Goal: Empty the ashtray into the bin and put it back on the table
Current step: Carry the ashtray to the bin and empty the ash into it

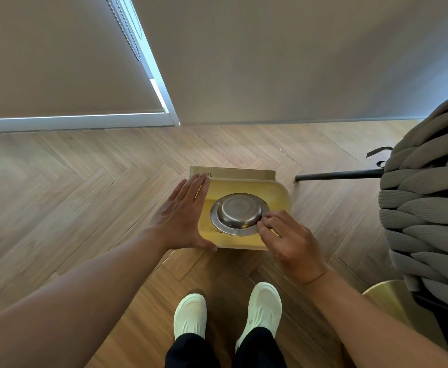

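A round metal ashtray (240, 212) is turned upside down over the open yellow bin (278, 192), which stands on the wooden floor. My right hand (289, 240) pinches the ashtray's rim at its right edge. Flat and with fingers together, my left hand (183, 216) rests against the bin's left side. Some dark specks of ash lie inside the bin at its lower left, beside the ashtray's rim.
A chair with thick grey woven cushioning (430, 197) and a black leg (337, 175) stands at the right. A round gold-coloured surface (387, 301) shows at the lower right. My feet in white shoes (228, 314) stand just before the bin. Wall and window frame (85, 122) are behind.
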Motion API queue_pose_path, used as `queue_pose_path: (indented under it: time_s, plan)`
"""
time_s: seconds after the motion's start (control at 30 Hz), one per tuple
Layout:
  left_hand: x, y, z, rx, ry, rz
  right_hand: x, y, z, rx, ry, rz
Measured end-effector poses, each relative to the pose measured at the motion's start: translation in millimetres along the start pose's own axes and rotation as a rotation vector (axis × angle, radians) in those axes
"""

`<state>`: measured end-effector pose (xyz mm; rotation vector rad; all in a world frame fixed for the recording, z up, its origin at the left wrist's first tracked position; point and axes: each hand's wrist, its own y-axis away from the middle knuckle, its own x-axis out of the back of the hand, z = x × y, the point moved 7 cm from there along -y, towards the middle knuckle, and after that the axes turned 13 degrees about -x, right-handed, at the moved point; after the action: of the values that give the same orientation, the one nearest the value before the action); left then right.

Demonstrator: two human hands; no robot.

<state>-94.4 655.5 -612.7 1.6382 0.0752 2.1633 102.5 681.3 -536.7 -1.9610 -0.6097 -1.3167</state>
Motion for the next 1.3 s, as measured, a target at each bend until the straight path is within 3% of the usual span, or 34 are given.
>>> queue_pose_path:
  time_s: [0.57,0.83,1.13,1.3]
  plan:
    - [-2,1,-1,0.004,0.000,-0.006,2,-1,0,-0.041,-0.037,-0.010]
    - [0,2,1,-0.016,-0.006,-0.005,-2,1,9,-0.170,-0.118,-0.037]
    - [2,2,2,-0.021,-0.016,-0.020,-4,-4,36,-0.532,-0.401,-0.059]
    - [3,2,1,-0.020,0.002,-0.020,-19,4,62,-0.944,-0.579,-0.172]
